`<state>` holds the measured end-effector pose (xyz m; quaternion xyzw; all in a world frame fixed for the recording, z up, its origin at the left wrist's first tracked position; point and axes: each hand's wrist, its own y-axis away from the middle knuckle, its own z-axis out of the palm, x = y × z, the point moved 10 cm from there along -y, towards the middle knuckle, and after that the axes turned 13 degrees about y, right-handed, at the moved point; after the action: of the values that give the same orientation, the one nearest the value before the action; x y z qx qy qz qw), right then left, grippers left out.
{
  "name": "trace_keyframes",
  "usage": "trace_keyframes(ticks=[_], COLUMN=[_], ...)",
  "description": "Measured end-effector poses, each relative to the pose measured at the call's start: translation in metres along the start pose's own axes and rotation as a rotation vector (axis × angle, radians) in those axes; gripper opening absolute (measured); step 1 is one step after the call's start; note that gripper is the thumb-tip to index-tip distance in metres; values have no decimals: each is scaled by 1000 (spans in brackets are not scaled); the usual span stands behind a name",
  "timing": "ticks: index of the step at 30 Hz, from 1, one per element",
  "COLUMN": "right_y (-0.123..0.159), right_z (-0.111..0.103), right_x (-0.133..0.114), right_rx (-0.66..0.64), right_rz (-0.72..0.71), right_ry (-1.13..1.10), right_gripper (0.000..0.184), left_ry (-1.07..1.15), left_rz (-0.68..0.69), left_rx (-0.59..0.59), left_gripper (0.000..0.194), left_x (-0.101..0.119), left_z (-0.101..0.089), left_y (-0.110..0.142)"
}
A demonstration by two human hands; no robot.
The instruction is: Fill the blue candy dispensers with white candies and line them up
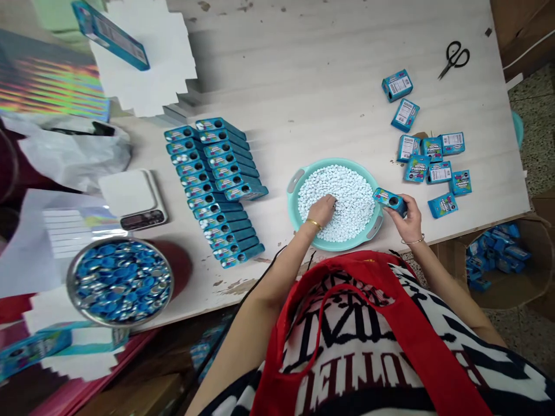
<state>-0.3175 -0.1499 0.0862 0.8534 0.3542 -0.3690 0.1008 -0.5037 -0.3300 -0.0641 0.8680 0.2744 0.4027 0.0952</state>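
Observation:
A turquoise plastic basin (293, 209) full of small white candies (347, 179) stands near the table's front edge. My left hand (322, 211) is down in the candies, its fingers curled and their tips partly buried. At the basin's right rim, my right hand (406, 216) grips a small blue candy box (389, 200) with a dark round hole facing up. To the left, two slanting rows of similar blue boxes (232, 224) stand side by side. Some of them show white candies through their holes.
Several closed blue boxes (417, 167) lie scattered to the right, below black scissors (453, 59). On the left are a digital scale (132, 196), a metal pot (170, 283) of blue and silver pieces, and stacked white card (143, 63). A carton (529, 289) of blue boxes sits lower right.

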Motion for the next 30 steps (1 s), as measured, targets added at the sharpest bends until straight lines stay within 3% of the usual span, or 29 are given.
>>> trace_keyframes(ticks=[4,7,10,13,16,19,23,30], right_y=[1,1,-1,-2,-3,-1,5,14], right_z=[4,6,3,3,13,30,50,61], right_x=[7,5,-1,-13,-29,-44,-56,-67], right_rx=[9,11,17,1,-60,-128,-164,-144], right_rz=[20,0,-30,-114,-218,-313,-406,-487], right_ry=[-23,-23,1,24,45,53,69,73], right_gripper=[41,41,38,34,30,30,35,37], left_ry=[155,242,306,307,246,161,-57,-473], left_rz=[83,112,175,253,300,353,374,213], left_rx=[-17,-28,-1,24,11,-44,-92,-100], left_gripper=[27,26,24,24,27,25,18,25], left_x=[10,18,31,49,72,101,138,193], left_z=[10,6,-17,-55,-90,-112,-122,-134], left_y=[-3,0,11,31,51,63,70,84])
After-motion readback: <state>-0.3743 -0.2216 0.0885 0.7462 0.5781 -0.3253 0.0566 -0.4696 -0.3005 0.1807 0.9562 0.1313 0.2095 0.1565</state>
